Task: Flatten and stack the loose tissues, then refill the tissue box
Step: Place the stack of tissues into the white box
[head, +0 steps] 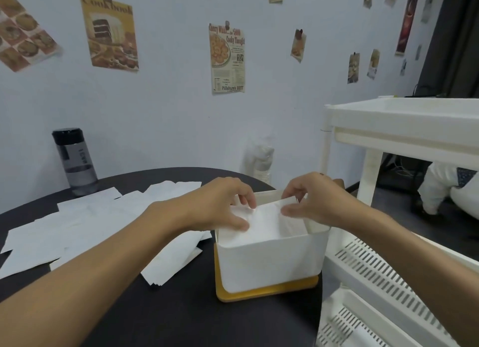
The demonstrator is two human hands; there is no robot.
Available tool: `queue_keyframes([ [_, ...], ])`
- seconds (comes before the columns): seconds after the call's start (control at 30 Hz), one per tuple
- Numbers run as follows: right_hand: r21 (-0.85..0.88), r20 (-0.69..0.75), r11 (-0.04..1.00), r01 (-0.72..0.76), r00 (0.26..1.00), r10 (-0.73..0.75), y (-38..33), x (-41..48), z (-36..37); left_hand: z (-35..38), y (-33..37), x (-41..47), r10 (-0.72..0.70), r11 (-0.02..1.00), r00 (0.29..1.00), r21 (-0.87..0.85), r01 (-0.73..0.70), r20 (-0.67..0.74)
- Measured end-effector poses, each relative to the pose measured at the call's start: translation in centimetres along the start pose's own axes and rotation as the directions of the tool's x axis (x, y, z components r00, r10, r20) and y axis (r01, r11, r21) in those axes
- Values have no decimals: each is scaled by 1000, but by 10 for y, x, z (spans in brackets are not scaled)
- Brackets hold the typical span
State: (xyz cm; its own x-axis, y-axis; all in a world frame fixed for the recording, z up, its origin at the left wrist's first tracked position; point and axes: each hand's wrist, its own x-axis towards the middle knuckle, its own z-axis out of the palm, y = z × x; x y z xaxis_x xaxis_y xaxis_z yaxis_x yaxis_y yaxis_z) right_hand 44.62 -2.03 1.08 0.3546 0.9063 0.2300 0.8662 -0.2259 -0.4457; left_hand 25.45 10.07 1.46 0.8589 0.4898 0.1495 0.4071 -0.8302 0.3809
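A white tissue box stands open-topped on a yellow wooden lid at the right of the dark round table. Over its opening, a folded white tissue is pinched at its left end by my left hand and at its right end by my right hand. The tissue lies partly inside the box, on other tissues. Several loose flat tissues are spread over the table to the left, and a small folded stack lies just left of the box.
A dark-capped water bottle stands at the table's back left. A stack of paper cups is behind the box by the wall. A white tiered plastic cart stands close on the right.
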Motion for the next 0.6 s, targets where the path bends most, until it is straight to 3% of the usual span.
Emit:
queue_keyframes([
  [0.1,-28,-6,999,-16,1000,15,3,0,7,2,-2,-1,12,1000,1000,21,-12,2],
  [0.27,-57,42,994,92,995,-90,3,-1,6,2,-1,-4,52,999,998,15,-51,-33],
  [0.43,-137,187,979,151,974,-124,-1,3,7,0,4,-6,16,1000,987,21,-19,161],
  [0.6,-157,197,974,161,972,-129,-2,5,10,-1,8,-6,-6,996,984,88,-9,176],
])
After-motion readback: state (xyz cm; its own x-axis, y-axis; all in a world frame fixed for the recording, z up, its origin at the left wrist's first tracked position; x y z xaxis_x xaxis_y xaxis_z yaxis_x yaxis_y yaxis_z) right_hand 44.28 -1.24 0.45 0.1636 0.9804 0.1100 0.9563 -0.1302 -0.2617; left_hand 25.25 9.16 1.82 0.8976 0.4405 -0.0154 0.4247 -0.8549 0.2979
